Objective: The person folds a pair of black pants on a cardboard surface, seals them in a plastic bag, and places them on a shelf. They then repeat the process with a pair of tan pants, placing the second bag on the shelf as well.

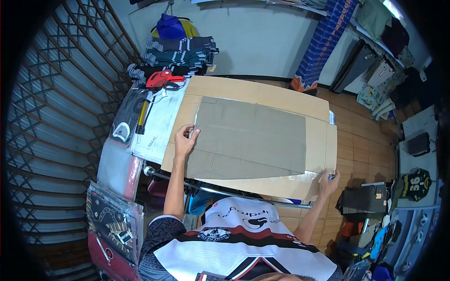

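Note:
A folded grey-brown garment [253,138] lies flat on a large cardboard sheet [258,89] in front of me; its exact kind does not show. Shiny clear plastic glints along its upper left edge and by its lower right corner. My left hand [186,139] is at the garment's left edge, thumb and fingers pinched together on it. At the near right corner of the cardboard, my right hand [328,181] is closed, with a small dark thing showing between the fingers. What that thing is I cannot make out.
Left of the cardboard lie a red tool [164,79] and a yellow-and-black tool [142,114]. Stacked clothes [180,51] stand at the back left. A metal rail [225,190] runs along the near edge. Folded clothes [365,199] sit at the right, and a folding metal gate [65,117] stands left.

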Tool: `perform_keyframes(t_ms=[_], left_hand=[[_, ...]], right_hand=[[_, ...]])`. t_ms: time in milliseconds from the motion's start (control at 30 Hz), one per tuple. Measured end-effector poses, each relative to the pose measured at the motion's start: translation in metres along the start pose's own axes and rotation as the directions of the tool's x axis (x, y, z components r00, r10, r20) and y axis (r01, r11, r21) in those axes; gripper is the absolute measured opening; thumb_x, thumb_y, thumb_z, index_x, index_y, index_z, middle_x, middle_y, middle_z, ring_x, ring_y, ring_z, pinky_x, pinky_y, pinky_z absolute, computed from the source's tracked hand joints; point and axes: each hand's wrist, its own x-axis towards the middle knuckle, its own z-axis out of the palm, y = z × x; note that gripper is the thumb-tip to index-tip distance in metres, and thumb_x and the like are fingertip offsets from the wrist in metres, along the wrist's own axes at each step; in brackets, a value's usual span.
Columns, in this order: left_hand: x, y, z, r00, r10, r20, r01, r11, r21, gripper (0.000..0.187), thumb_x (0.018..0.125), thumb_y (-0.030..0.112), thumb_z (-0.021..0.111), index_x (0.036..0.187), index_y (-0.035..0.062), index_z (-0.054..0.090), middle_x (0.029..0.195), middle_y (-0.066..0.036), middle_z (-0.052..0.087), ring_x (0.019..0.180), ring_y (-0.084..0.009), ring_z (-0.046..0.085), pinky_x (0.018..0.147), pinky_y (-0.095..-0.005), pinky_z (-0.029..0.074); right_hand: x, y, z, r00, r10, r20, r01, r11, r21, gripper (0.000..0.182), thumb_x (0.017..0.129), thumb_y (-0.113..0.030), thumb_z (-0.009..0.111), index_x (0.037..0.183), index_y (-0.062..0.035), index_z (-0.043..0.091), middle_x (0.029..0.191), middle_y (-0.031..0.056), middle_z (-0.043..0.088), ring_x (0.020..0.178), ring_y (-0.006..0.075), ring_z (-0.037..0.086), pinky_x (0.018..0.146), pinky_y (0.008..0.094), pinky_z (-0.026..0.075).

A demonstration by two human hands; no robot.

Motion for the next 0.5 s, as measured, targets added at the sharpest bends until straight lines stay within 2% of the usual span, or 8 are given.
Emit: perform_keyframes(t_ms=[33,100,200,333,367,467,500], left_hand=[[0.0,0.0,0.0,1.0,-0.004,0.001,0.004,1.0,0.001,0.037,0.085,0.019,0.086,0.113,-0.0027,0.075,0.1,-0.012,0.075,0.088,-0.0164,0.068,0.081,-0.0313,0.055],[-0.001,0.002,0.0,1.0,-0.006,0.005,0.006,1.0,-0.005,0.037,0.086,0.019,0.085,0.114,-0.0026,0.075,0.101,-0.012,0.075,0.089,-0.0169,0.068,0.082,-0.0317,0.055],[-0.002,0.005,-0.002,1.0,0.0,0.01,0.0,1.0,-0.016,0.037,0.086,0.018,0.085,0.114,-0.0025,0.074,0.102,-0.012,0.075,0.09,-0.0176,0.068,0.083,-0.0322,0.055],[-0.002,0.003,-0.004,1.0,0.02,0.012,-0.02,1.0,-0.024,0.036,0.087,0.017,0.084,0.115,-0.0025,0.074,0.102,-0.013,0.075,0.091,-0.0187,0.068,0.084,-0.0326,0.055],[-0.002,0.002,-0.004,0.999,0.029,0.014,-0.029,0.999,-0.027,0.036,0.087,0.017,0.084,0.116,-0.0024,0.074,0.102,-0.013,0.075,0.091,-0.0189,0.068,0.084,-0.0328,0.055],[-0.002,0.005,-0.007,0.998,0.052,0.029,-0.051,0.998,-0.03,0.036,0.088,0.017,0.083,0.116,-0.0027,0.074,0.103,-0.014,0.075,0.092,-0.0194,0.069,0.085,-0.0332,0.055],[-0.001,0.004,-0.009,0.998,0.043,0.047,-0.042,0.999,-0.031,0.035,0.089,0.017,0.081,0.117,-0.0029,0.073,0.104,-0.014,0.075,0.093,-0.0196,0.069,0.085,-0.0334,0.056]], right_hand=[[0.002,0.0,-0.001,1.0,0.01,0.01,-0.011,0.999,0.031,0.072,0.093,-0.037,0.077,0.146,0.0046,0.05,0.14,0.0283,0.061,0.13,0.0395,0.06,0.11,0.045,0.047],[0.006,-0.002,-0.005,0.998,0.059,-0.021,-0.053,0.975,0.217,0.071,0.095,-0.036,0.077,0.145,0.0059,0.049,0.141,0.0288,0.059,0.13,0.0393,0.06,0.109,0.0452,0.048],[0.008,-0.013,-0.016,0.99,0.109,-0.085,-0.047,0.844,0.534,0.068,0.1,-0.036,0.071,0.147,0.0069,0.046,0.143,0.0301,0.056,0.131,0.0406,0.059,0.111,0.0472,0.047],[-0.019,-0.091,-0.062,0.989,0.099,-0.109,0.047,0.487,0.872,0.069,0.106,-0.04,0.058,0.153,0.0056,0.034,0.146,0.0328,0.051,0.133,0.045,0.056,0.11,0.0499,0.05],[-0.023,-0.101,-0.065,0.998,-0.016,-0.059,0.061,0.354,0.933,0.074,0.109,-0.049,0.047,0.156,0.0055,0.029,0.148,0.0341,0.047,0.135,0.0502,0.053,0.111,0.0498,0.05],[-0.054,-0.149,-0.049,0.985,-0.041,0.171,-0.173,-0.086,0.981,0.081,0.109,-0.058,0.041,0.158,0.0052,0.027,0.153,0.0311,0.043,0.14,0.0454,0.049,0.115,0.05,0.046],[-0.069,-0.166,-0.039,0.966,0.009,0.258,-0.257,-0.065,0.964,0.081,0.108,-0.06,0.038,0.158,0.0042,0.03,0.155,0.0278,0.043,0.142,0.0418,0.047,0.117,0.0494,0.043]])
